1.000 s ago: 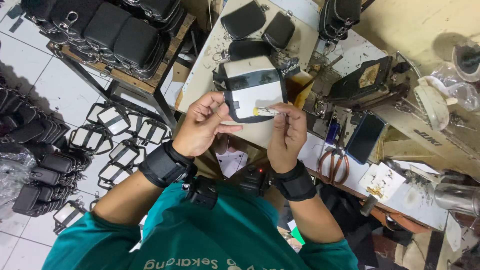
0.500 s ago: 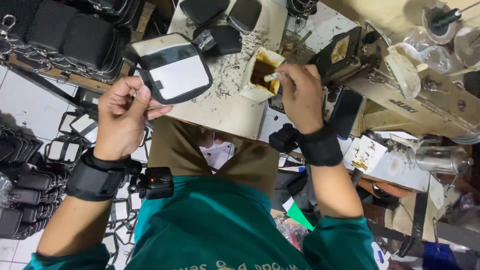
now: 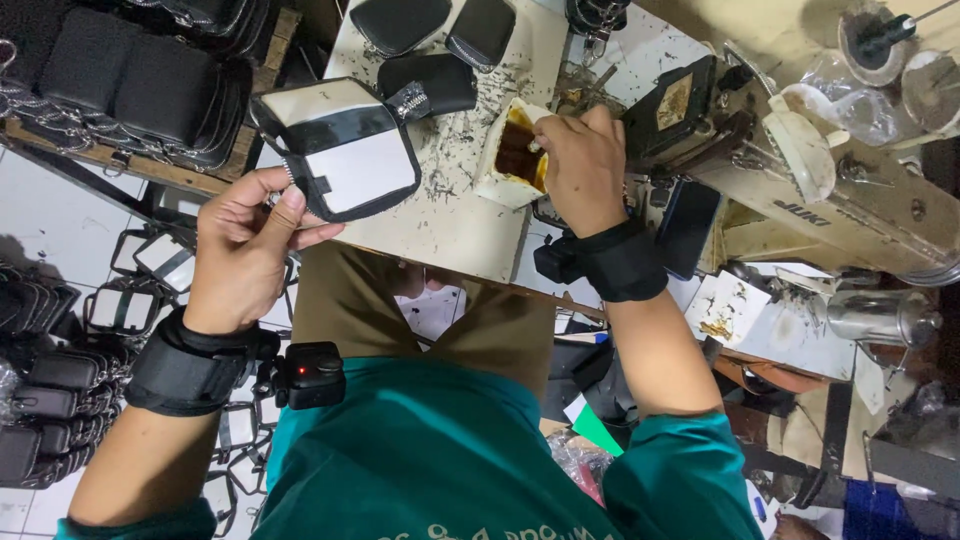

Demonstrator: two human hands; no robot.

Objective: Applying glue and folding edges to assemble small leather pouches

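Honestly a lot here is half-hidden. The right hand (image 3: 583, 160) covers most of whatever thin tool it's dipping into the glue tub (image 3: 515, 152); only a pale tip shows, so I can't say if it's a brush or a stick. The left hand (image 3: 245, 245) hides the corner of the black-and-white pouch panel (image 3: 340, 150) it pinches, and the fingertips underneath can't be seen. The dark pouches (image 3: 130, 80) on the rack get cut off by the top and left edges. The sewing machine (image 3: 850, 200) runs out of frame on the right, its needle area too cluttered to make out.
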